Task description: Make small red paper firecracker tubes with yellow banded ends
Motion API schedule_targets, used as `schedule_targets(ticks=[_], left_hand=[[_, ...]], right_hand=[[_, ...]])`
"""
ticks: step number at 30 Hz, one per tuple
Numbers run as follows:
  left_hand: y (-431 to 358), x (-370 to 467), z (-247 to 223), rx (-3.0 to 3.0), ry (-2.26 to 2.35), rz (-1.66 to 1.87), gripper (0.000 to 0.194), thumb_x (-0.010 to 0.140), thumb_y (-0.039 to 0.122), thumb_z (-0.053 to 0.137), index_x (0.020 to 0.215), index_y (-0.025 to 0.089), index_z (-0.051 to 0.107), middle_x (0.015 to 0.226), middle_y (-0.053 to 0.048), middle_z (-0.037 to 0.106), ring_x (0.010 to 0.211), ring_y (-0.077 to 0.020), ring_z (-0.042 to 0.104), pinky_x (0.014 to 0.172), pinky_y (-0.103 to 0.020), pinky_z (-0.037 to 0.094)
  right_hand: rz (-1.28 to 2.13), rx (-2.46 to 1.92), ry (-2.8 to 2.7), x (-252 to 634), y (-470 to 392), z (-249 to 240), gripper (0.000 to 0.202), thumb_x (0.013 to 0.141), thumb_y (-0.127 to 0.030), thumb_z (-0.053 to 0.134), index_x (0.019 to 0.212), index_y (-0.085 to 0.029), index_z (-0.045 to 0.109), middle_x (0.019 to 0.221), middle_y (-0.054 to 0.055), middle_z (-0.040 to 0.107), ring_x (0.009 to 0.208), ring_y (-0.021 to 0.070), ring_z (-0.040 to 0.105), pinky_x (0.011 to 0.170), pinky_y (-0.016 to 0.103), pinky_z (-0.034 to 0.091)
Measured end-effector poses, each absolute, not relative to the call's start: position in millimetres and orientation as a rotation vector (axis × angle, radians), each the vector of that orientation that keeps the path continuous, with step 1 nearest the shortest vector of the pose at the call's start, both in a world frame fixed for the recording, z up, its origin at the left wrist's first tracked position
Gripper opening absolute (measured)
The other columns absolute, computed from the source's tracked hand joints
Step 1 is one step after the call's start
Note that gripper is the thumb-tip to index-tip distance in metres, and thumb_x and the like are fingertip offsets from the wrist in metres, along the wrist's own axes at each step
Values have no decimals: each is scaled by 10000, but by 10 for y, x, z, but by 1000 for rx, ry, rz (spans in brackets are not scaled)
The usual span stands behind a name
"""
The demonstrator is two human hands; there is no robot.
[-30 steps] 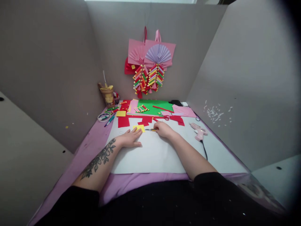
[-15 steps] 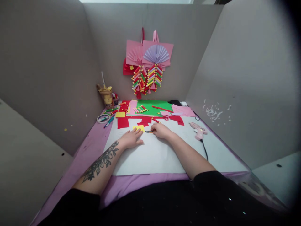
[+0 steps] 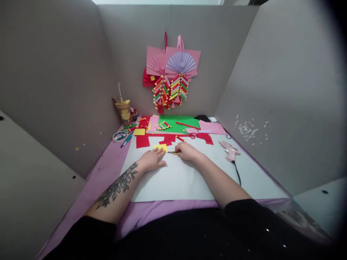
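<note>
My left hand [image 3: 152, 159] lies flat on the white sheet [image 3: 173, 184], fingers spread, the fingertips resting on a small piece of yellow paper [image 3: 162, 147]. My right hand [image 3: 187, 151] is closed round a slim yellow-orange cutter knife [image 3: 172, 153]. Its dark, narrow front end points left, beside the yellow paper's right corner. Whether the tip touches the paper is too small to tell. Just beyond my hands are red paper pieces [image 3: 169, 138] and a rolled red paper tube [image 3: 180, 139] with yellow ends.
A pink glue gun [image 3: 230, 151] with a black cord lies at right. Scissors [image 3: 192, 135], green paper [image 3: 176, 120] and several small paper rolls [image 3: 163, 126] lie at the back. A tape roll [image 3: 119, 136] is at left. Paper firecracker decorations [image 3: 179, 86] hang on the back panel.
</note>
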State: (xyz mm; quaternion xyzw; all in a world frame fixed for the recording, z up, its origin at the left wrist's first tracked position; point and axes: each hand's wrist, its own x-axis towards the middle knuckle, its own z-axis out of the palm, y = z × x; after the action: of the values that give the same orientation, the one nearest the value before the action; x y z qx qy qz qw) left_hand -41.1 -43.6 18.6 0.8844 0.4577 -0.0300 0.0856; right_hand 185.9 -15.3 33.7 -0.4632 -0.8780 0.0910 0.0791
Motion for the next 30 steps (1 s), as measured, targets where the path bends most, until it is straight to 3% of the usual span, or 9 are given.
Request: schedule_targets(ticks=[8, 14, 18, 30], left_hand=[[-432, -399, 194, 2736, 1365, 46, 501, 883, 473, 347, 1319, 244, 438, 1407, -70, 423, 1257, -265, 410, 1005, -380, 331], [-396, -451, 262, 2705, 1546, 149, 352, 870, 300, 376, 1087, 248, 647, 1011, -83, 686, 902, -243, 618, 750, -325, 439], [-292, -535, 264, 2738, 1427, 287, 312, 858, 324, 421, 996, 272, 695, 1006, -42, 691, 920, -213, 609, 729, -280, 426], [-98, -644, 181, 2596, 1213, 341, 353, 866, 436, 412, 1020, 296, 697, 1035, -26, 609, 836, -158, 572, 734, -240, 418]], right_hand=[[260, -1423, -2624, 1892, -146, 324, 177, 723, -112, 536, 825, -180, 664, 889, 52, 646, 783, 161, 554, 669, 220, 366], [222, -1400, -2643, 1877, -93, 306, 180, 742, -95, 534, 838, -179, 660, 904, 65, 630, 823, 170, 554, 709, 221, 370], [216, -1374, -2664, 1879, -82, 321, 163, 747, -101, 551, 839, -181, 658, 898, 64, 627, 851, 175, 553, 719, 223, 372], [207, -1337, -2681, 1846, -81, 298, 174, 751, -108, 534, 847, -183, 659, 888, 65, 624, 847, 174, 548, 708, 229, 366]])
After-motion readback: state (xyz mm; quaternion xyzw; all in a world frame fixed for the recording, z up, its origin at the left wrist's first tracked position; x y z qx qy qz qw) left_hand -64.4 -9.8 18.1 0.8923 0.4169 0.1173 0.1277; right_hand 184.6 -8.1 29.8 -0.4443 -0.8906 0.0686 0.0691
